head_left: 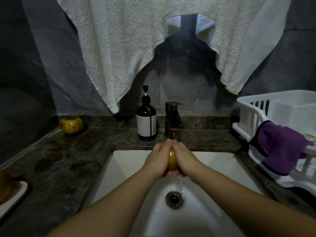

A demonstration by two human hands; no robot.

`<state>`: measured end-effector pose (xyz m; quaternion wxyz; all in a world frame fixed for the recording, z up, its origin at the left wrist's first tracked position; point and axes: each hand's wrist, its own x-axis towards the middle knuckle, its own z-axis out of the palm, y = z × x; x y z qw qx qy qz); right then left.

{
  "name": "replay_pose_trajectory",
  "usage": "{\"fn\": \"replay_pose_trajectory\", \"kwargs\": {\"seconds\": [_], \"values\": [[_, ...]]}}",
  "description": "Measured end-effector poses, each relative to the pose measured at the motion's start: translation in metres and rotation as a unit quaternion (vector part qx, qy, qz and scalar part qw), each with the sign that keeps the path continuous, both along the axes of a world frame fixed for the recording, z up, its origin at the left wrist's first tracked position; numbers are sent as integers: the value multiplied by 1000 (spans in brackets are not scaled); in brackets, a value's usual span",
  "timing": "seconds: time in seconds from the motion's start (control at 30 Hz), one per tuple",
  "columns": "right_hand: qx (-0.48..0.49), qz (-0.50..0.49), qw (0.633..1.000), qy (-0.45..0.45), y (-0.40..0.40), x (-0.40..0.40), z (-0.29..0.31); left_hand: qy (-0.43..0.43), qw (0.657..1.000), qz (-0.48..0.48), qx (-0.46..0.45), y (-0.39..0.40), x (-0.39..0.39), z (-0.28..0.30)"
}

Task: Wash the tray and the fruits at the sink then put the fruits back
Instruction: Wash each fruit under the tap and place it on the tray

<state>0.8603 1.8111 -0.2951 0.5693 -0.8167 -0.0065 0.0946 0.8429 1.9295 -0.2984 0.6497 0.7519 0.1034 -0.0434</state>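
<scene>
A yellow fruit (172, 159) is cupped between both hands over the white sink (130, 161), under the running tap (173, 120). My left hand (157, 159) wraps its left side and my right hand (185, 159) wraps its right side, so only a strip of the fruit shows. Water runs off below my hands toward the drain (174, 198). A second yellow, spotted fruit (71, 125) sits on the dark counter at the back left. At the left edge, a pale tray (18, 194) shows partly, with another fruit (4, 187) on it.
A brown pump bottle (146, 122) stands left of the tap. A white dish rack (280, 134) with a purple cloth (282, 147) draped over it fills the right counter. White towels (119, 48) hang above against the dark wall.
</scene>
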Motion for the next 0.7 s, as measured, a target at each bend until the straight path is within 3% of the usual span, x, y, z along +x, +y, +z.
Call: {"fn": "replay_pose_trajectory", "kwargs": {"seconds": [0.1, 0.2, 0.23, 0.33, 0.47, 0.6, 0.7], "values": [[-33, -2, 996, -80, -2, 5, 1, 40, 997, -28, -67, 1, -2, 5], [33, 5, 999, 29, -2, 0, 2, 14, 1000, -8, -5, -2, 1, 0], [37, 1, 999, 25, -2, 1, 0, 24, 1000, -7, -16, -2, -1, -1], [-20, 10, 997, -72, -5, 4, -3, 70, 993, -24, -91, 1, -6, 4], [20, 1, 1000, 18, -5, -1, 4, 11, 999, 8, -29, -2, -2, 1], [-44, 19, 995, -85, -7, 2, 0, 74, 994, -16, -81, 0, -7, 6], [40, 10, 999, 33, -5, 1, 2, 13, 1000, 10, -1, -1, -3, 2]]}}
